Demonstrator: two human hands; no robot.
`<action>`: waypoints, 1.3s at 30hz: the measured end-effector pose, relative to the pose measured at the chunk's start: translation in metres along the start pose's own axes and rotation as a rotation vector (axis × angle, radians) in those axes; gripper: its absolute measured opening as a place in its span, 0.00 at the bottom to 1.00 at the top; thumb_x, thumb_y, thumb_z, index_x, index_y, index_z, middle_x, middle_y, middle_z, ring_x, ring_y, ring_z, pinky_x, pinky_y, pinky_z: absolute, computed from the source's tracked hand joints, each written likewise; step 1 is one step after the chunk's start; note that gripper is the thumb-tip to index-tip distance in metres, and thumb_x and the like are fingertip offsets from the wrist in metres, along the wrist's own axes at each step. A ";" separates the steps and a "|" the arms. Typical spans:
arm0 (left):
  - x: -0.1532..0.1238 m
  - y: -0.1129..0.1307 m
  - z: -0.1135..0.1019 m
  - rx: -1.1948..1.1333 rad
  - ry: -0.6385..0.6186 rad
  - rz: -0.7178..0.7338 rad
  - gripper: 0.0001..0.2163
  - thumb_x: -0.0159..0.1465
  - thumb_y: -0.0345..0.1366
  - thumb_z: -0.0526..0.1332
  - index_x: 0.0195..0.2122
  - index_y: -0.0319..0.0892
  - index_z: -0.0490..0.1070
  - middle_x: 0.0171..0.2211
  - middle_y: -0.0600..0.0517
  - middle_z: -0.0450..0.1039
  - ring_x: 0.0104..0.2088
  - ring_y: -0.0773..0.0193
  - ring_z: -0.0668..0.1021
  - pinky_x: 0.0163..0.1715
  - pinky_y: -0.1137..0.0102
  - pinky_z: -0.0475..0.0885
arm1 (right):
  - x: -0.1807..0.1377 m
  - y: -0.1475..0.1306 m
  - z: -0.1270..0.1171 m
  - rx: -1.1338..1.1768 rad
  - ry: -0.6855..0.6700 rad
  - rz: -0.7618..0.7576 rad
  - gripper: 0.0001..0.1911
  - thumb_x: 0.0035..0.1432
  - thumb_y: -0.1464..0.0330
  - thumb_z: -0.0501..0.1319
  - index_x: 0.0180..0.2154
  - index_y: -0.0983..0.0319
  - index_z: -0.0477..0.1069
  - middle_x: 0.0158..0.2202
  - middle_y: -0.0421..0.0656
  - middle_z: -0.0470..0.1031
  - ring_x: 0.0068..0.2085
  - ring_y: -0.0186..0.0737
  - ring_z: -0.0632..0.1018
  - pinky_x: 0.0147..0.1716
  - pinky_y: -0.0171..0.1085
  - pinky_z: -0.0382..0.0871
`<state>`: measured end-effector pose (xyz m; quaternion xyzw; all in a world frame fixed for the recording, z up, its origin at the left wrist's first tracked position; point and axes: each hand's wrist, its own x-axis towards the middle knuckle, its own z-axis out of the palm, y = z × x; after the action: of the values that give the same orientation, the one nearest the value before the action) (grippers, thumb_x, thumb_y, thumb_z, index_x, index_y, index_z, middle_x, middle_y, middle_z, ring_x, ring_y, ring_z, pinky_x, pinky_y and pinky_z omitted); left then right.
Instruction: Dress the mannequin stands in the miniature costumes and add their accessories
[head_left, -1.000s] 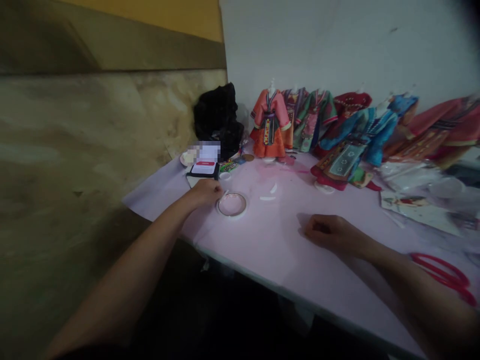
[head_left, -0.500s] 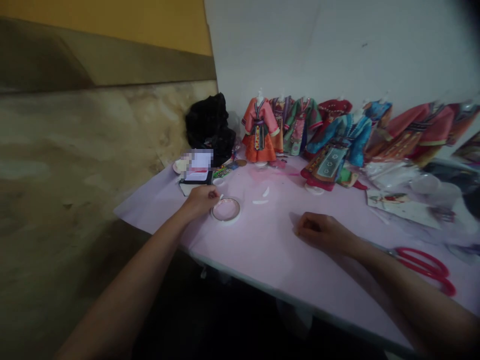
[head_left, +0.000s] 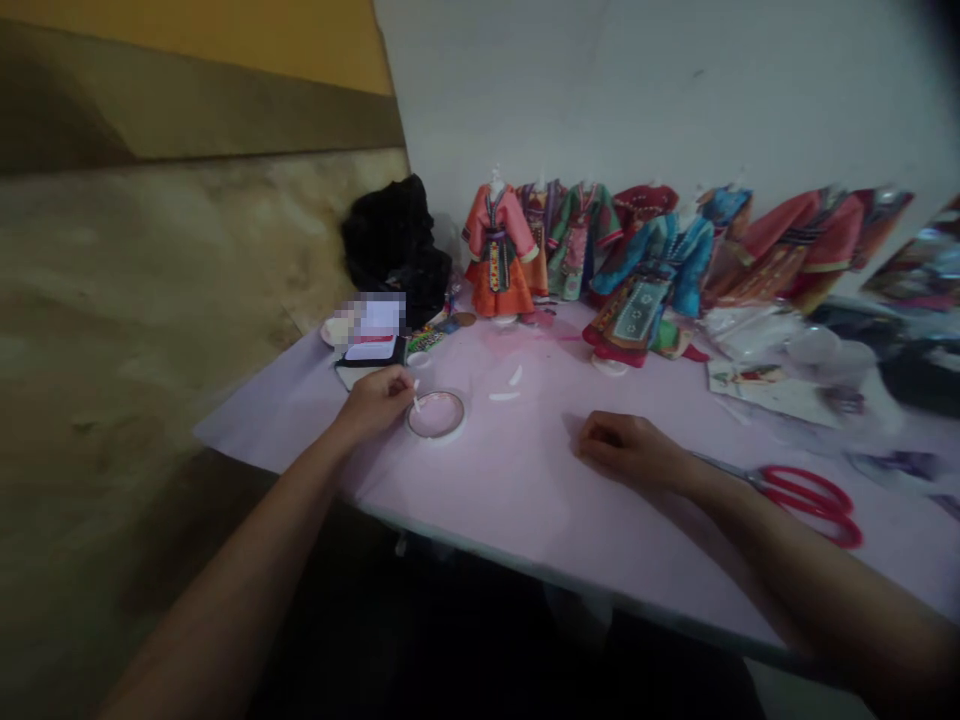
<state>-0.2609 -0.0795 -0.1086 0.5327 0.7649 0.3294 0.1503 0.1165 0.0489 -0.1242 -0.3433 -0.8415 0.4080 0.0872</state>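
Note:
My left hand point(head_left: 377, 402) reaches across the pale pink table point(head_left: 525, 490) and pinches a small white strip point(head_left: 416, 400) right at the left rim of a round roll of tape point(head_left: 436, 415) lying flat. My right hand point(head_left: 628, 449) rests on the tabletop as a loose fist; whether anything is inside it I cannot make out. Two small white curved pieces point(head_left: 508, 386) lie just beyond the roll.
A row of miniature costumes on stands point(head_left: 592, 250) lines the back wall. A phone point(head_left: 371, 345) and a black bag point(head_left: 394, 245) sit at the back left. Red-handled scissors point(head_left: 802, 492) lie to the right. Clear plastic bags and a printed sheet point(head_left: 757, 380) clutter the right side.
The view has swung rightward, bringing the scissors further into sight. My left hand has lifted the small white strip at the roll's edge. My right hand stays put.

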 end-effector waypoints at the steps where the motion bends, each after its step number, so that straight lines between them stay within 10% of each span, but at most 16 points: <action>1: -0.001 0.002 -0.001 0.017 0.010 -0.006 0.09 0.58 0.41 0.59 0.36 0.43 0.71 0.32 0.54 0.75 0.34 0.62 0.76 0.34 0.71 0.67 | 0.000 -0.001 -0.001 -0.010 0.006 -0.007 0.10 0.61 0.62 0.59 0.32 0.61 0.71 0.27 0.39 0.70 0.27 0.34 0.67 0.26 0.34 0.60; 16: -0.006 0.043 -0.001 0.155 0.081 -0.095 0.06 0.62 0.38 0.60 0.39 0.44 0.71 0.36 0.56 0.76 0.38 0.61 0.75 0.39 0.70 0.66 | 0.003 0.009 -0.006 0.264 -0.014 -0.053 0.05 0.61 0.68 0.57 0.33 0.62 0.69 0.23 0.37 0.69 0.23 0.30 0.68 0.23 0.32 0.60; 27: -0.027 0.154 0.075 -0.328 -0.687 0.085 0.09 0.59 0.43 0.63 0.34 0.43 0.69 0.29 0.54 0.74 0.32 0.64 0.75 0.33 0.69 0.67 | -0.015 0.009 -0.049 0.286 0.124 -0.149 0.06 0.61 0.67 0.60 0.38 0.63 0.71 0.30 0.40 0.74 0.29 0.32 0.74 0.30 0.33 0.68; 39: -0.035 0.188 0.123 -0.381 -0.806 0.208 0.08 0.60 0.42 0.62 0.33 0.43 0.68 0.27 0.56 0.69 0.29 0.66 0.71 0.30 0.69 0.65 | -0.056 -0.006 -0.031 0.250 0.115 -0.188 0.09 0.62 0.63 0.64 0.37 0.63 0.71 0.28 0.37 0.71 0.29 0.31 0.68 0.30 0.33 0.63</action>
<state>-0.0408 -0.0282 -0.0788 0.6551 0.5139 0.2441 0.4972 0.1692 0.0294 -0.0920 -0.2724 -0.8060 0.4794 0.2152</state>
